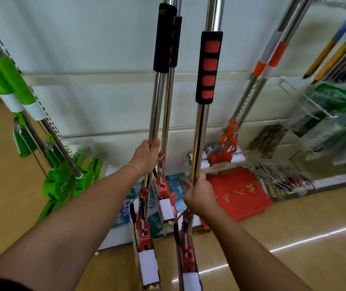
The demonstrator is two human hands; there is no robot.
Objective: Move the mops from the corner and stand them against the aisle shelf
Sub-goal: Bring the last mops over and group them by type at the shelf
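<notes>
Fingers of the left hand (pixel 147 156) wrap the steel poles of two red mops (pixel 157 122), the right hand (pixel 199 194) grips a third mop (pixel 201 127); all stand near upright before the shelf (pixel 96 59), heads toward the floor (pixel 293 238). Poles look stiff, light, slick; heads carry the weight, so they may swing. Foam sleeves (pixel 208 66) higher up would hold surer. Green mops (pixel 10 80) lean left, orange ones (pixel 268 66) right

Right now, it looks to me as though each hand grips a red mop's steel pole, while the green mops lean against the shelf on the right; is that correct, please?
Not quite: the head view shows the green mops leaning on the left, not the right. The rest holds: the left hand and the right hand each grip a red mop's steel pole.
</notes>
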